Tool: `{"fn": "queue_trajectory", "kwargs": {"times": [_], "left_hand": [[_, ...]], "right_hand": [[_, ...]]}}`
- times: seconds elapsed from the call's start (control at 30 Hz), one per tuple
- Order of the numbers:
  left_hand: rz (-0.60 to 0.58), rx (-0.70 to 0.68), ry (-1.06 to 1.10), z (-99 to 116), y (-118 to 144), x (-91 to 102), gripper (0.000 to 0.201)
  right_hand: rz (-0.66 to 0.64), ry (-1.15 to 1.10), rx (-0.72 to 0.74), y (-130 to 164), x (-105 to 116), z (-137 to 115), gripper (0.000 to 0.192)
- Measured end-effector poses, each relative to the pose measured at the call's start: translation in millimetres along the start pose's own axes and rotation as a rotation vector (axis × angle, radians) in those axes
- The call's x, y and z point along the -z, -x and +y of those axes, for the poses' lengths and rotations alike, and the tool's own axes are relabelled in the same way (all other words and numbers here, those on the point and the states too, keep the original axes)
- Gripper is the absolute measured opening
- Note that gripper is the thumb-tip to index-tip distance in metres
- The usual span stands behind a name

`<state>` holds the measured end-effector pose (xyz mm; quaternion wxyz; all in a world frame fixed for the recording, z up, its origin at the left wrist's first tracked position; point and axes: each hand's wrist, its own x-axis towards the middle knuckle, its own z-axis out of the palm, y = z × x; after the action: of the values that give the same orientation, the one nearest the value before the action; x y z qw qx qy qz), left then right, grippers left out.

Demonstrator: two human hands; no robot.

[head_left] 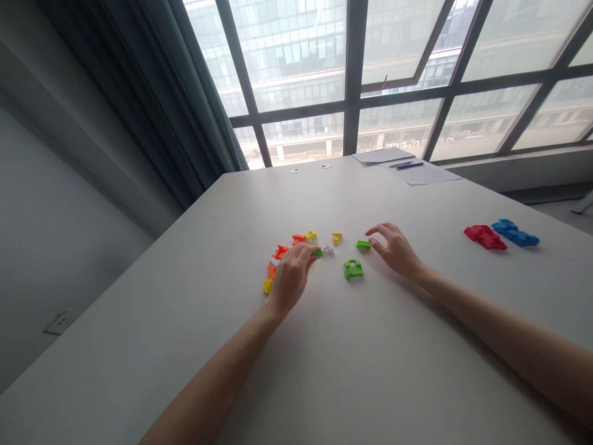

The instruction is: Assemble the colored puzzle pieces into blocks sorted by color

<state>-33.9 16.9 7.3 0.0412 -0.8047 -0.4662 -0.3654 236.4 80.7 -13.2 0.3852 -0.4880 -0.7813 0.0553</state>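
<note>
My left hand [293, 273] is closed, its fingertips pinching a small green plastic piece [317, 252]. Beside those fingertips sits a white piece [328, 250] on the table. My right hand [396, 248] has its fingers apart and curved, just right of another green piece [364, 245]; whether a fingertip touches that piece I cannot tell. A larger green block [353, 269] rests between the two hands, nearer to me. Orange pieces [280, 251] and yellow pieces [311, 235] lie around my left hand, which partly hides some. A separate yellow piece [337, 237] lies farther back.
A red assembled block [485, 237] and a blue assembled block [516, 233] lie at the right of the white table [393, 371]. Papers [383, 156] and a pen [410, 165] are at the far edge, below the windows. A dark curtain [152, 80] hangs at left.
</note>
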Motion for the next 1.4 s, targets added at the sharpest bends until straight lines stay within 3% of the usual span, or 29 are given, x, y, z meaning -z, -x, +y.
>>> {"fn": "queue_trajectory", "kwargs": {"times": [0.2, 0.3, 0.4, 0.63, 0.8, 1.1, 1.4], "left_hand": [[-0.292, -0.255, 0.278, 19.4, 6.8, -8.4, 0.011], [-0.418, -0.305, 0.334, 22.4, 6.7, -7.7, 0.012], [-0.469, -0.312, 0.353, 23.9, 5.6, -5.1, 0.013], [-0.343, -0.273, 0.165, 27.8, 10.6, -4.7, 0.014], [-0.295, -0.168, 0.072, 37.4, 14.7, -12.2, 0.047], [-0.269, -0.035, 0.127, 37.9, 14.8, -14.3, 0.040], [-0.274, 0.005, 0.155, 36.2, 14.8, -16.0, 0.043]], "right_hand": [[-0.137, -0.012, 0.187, 10.6, 1.9, -17.5, 0.014], [-0.193, -0.021, 0.270, 22.0, 4.3, -19.6, 0.015], [-0.212, -0.040, 0.313, 29.8, 8.8, -21.7, 0.016], [-0.245, -0.085, 0.348, 29.9, 11.6, -26.7, 0.019], [-0.281, -0.053, 0.358, 29.9, 10.6, -26.4, 0.030], [-0.322, -0.050, 0.377, 30.4, 9.7, -27.0, 0.029], [-0.331, -0.148, 0.379, 29.1, 11.7, -28.6, 0.026]]}}
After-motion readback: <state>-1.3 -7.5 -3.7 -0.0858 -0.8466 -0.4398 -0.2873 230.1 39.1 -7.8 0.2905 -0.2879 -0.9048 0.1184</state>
